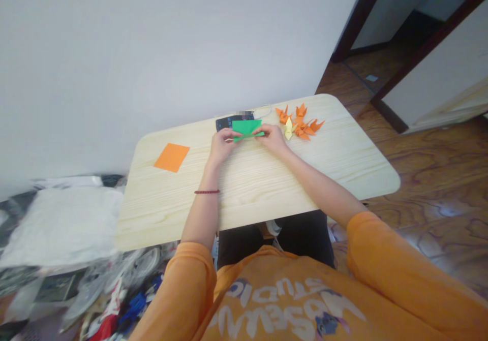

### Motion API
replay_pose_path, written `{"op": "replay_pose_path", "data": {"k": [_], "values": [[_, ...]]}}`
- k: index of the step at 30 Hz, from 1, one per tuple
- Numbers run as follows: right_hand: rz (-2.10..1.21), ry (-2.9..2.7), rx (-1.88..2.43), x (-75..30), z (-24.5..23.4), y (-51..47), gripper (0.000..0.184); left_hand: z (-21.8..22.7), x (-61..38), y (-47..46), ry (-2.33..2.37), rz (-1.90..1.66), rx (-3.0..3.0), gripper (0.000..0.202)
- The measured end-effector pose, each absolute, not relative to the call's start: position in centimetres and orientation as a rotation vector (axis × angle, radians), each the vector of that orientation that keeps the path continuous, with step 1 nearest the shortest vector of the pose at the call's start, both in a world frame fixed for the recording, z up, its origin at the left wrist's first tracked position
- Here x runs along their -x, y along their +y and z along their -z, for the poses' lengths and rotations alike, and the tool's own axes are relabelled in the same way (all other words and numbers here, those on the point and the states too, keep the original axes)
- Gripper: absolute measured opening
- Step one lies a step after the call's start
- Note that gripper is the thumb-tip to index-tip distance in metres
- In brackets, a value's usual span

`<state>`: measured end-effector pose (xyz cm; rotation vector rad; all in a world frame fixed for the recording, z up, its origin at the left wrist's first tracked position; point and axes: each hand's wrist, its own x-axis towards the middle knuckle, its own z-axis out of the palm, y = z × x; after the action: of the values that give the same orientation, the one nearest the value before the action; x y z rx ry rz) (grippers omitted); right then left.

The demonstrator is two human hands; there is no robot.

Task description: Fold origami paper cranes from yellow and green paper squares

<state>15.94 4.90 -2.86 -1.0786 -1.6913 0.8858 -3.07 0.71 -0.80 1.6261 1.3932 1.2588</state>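
My left hand (224,145) and my right hand (274,138) pinch the two ends of a folded sheet of green origami paper (247,127), holding it flat against the pale wooden table (324,168). Just right of my right hand lie several folded orange paper cranes (303,125) and a small pale yellow crane (288,128). A flat orange paper square (171,157) rests well left of my left hand. Partly behind the green paper is a dark device (225,123), with its lower part hidden.
A thin pale cable (264,111) runs along the table's far edge near the device. The table has rounded corners and stands against a white wall (152,51). A white cushion (61,226) and plastic clutter lie on the floor at the lower left. A doorway opens at the right.
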Motion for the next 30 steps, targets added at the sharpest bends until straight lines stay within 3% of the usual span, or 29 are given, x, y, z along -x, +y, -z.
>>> {"op": "replay_pose_path", "data": {"k": [8,30], "values": [[-0.845,-1.797,1.038,-15.9,2.0,4.2,0.015,0.7,3.3,0.9,1.335,-1.182,-1.836,0.003],[-0.863,-1.818,0.967,-16.0,1.8,3.7,0.022,0.9,2.9,0.7,1.412,-1.084,-1.864,0.039]]}}
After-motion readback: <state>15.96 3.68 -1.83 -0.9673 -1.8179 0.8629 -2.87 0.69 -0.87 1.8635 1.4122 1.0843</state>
